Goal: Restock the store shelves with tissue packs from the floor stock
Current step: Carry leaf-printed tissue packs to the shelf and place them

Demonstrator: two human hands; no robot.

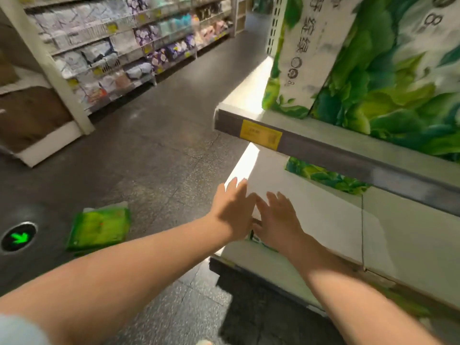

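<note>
Left hand [232, 211] spread flat, fingers straight and together, pressed against the end of a large white tissue pack [311, 215] on the lower shelf. Right hand [280, 221] just beside it, thumb side touching the left palm, fingers likewise straight and laid on the same white face; nothing gripped by either. Above both hands, the edge of the upper shelf [348, 150] with a yellow price tag [260, 134] on its grey rail. Higher up and to the right of the hands, tall green-and-white tissue packs [388, 70] standing on that upper shelf. Down to the left of the left forearm, a green tissue pack [99, 227] lying flat on the dark floor [154, 150], well apart from the shelf; possibly a second pack beneath it, too blurred to tell. Farther left, a round floor light with a green arrow [18, 237]. Far beyond the hands, across the aisle, blurred shelves of pale packaged goods [119, 41].
</note>
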